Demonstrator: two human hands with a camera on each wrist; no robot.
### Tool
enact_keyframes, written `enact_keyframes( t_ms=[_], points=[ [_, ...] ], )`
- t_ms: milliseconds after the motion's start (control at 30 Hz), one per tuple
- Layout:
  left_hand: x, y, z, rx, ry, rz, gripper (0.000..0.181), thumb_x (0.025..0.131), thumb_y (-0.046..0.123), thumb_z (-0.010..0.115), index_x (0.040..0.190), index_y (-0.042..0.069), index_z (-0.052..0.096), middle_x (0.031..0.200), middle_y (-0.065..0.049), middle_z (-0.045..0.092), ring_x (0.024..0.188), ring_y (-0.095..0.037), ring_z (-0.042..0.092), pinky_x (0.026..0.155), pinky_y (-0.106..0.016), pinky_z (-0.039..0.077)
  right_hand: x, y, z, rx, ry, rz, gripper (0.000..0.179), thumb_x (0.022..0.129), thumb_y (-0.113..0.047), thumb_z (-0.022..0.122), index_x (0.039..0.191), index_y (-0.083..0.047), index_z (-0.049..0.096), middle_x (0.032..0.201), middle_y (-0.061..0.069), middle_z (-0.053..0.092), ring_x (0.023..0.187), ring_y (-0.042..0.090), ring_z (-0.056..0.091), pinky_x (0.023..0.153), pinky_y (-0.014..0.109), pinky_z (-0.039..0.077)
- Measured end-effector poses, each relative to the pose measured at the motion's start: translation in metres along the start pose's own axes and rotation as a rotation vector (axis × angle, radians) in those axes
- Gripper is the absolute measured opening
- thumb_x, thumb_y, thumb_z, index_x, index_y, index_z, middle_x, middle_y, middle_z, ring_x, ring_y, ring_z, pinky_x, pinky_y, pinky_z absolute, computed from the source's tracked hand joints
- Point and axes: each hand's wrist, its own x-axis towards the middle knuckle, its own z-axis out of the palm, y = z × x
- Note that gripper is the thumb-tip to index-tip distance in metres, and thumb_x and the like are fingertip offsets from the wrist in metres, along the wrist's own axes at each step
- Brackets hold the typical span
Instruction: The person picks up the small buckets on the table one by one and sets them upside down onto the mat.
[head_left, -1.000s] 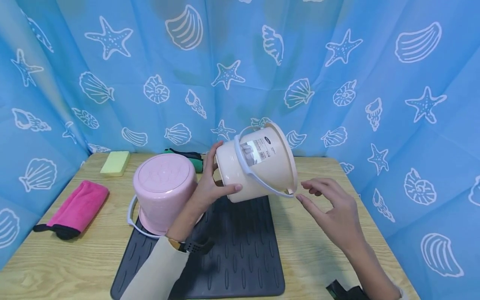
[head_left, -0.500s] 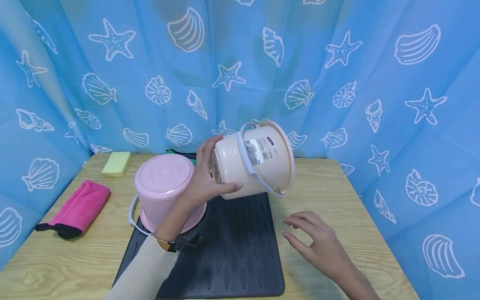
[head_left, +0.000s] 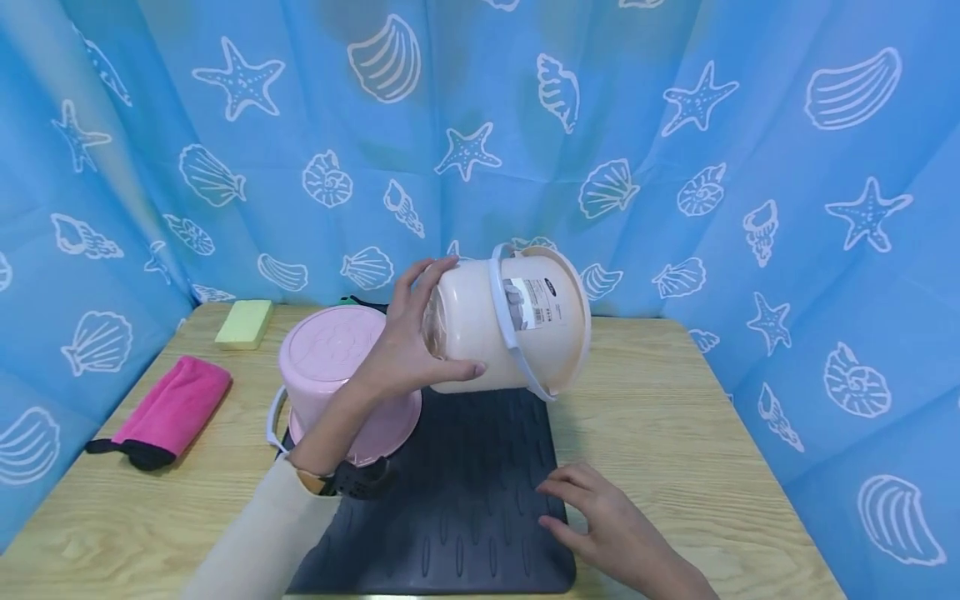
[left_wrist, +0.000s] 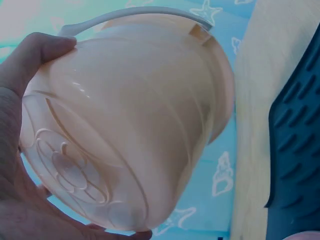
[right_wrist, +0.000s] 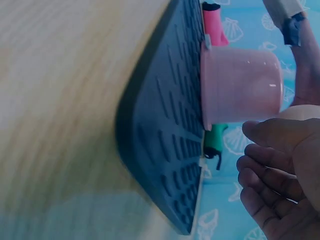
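A cream bucket with a pale handle and a printed label is held on its side above a dark ridged mat, its mouth facing right. My left hand grips it around the base, thumb along the near wall; the left wrist view shows the flower pattern on the bucket's bottom. A pink bucket stands upside down on the mat's left part, partly hidden by my left forearm. Over the mat's right edge my right hand hovers, fingers loosely bent and holding nothing.
At left on the wooden table lie a pink cloth with black trim and a yellow sponge. A green item sits behind the pink bucket. A blue shell-print curtain surrounds the table.
My right hand has left the cream bucket's rim area and come down toward the mat's right edge. The cream bucket has turned closer to horizontal in my left hand and shifted slightly.
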Motion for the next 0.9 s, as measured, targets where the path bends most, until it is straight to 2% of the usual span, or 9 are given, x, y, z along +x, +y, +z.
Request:
enact_keyframes(
  t_ms=[133,267,567,767,900],
  points=[
    [0.002,0.005,-0.009,0.041,-0.036,-0.029,0.114,0.063,0.041,0.091,0.155,0.045,0.023,0.161,0.002,0.008,0.146,-0.031,0.012,0.101,-0.065,0.037,-0.002,-0.001,0.007,0.016,-0.044,-0.024,0.027,0.083,-0.018,0.083,0.107,-0.011,0.073,0.109,-0.009,0.06,0.095,0.007,0.058,0.078,0.024,0.055],
    [0.003,0.007,-0.017,0.078,-0.058,-0.033,0.113,0.063,0.043,0.091,0.155,0.046,0.024,0.162,0.001,0.008,0.145,-0.032,0.012,0.101,-0.066,0.037,-0.003,-0.003,0.012,0.031,-0.097,-0.027,0.026,0.085,-0.02,0.081,0.108,-0.011,0.074,0.109,-0.01,0.059,0.095,0.005,0.057,0.079,0.024,0.054],
    [0.004,0.016,-0.025,0.159,-0.104,-0.043,0.112,0.063,0.051,0.087,0.155,0.048,0.023,0.163,0.003,0.008,0.143,-0.036,0.015,0.098,-0.067,0.036,-0.008,-0.002,0.017,0.094,-0.301,0.078,0.027,0.093,-0.03,0.073,0.115,-0.014,0.072,0.112,-0.012,0.057,0.099,0.004,0.054,0.083,0.028,0.053],
    [0.006,0.019,-0.025,0.188,-0.145,-0.062,0.112,0.062,0.053,0.086,0.154,0.049,0.023,0.162,0.003,0.008,0.141,-0.039,0.016,0.096,-0.065,0.04,-0.01,0.0,0.018,0.111,-0.373,0.135,0.03,0.094,-0.035,0.072,0.118,-0.018,0.072,0.114,-0.013,0.058,0.1,0.005,0.054,0.085,0.03,0.053],
    [0.007,0.02,-0.026,0.224,-0.159,-0.067,0.112,0.062,0.056,0.085,0.154,0.049,0.022,0.163,0.001,0.008,0.14,-0.042,0.017,0.093,-0.064,0.042,-0.013,0.003,0.019,0.118,-0.39,0.137,0.03,0.094,-0.037,0.071,0.117,-0.018,0.072,0.114,-0.012,0.058,0.101,0.006,0.054,0.086,0.032,0.053]
  ],
)
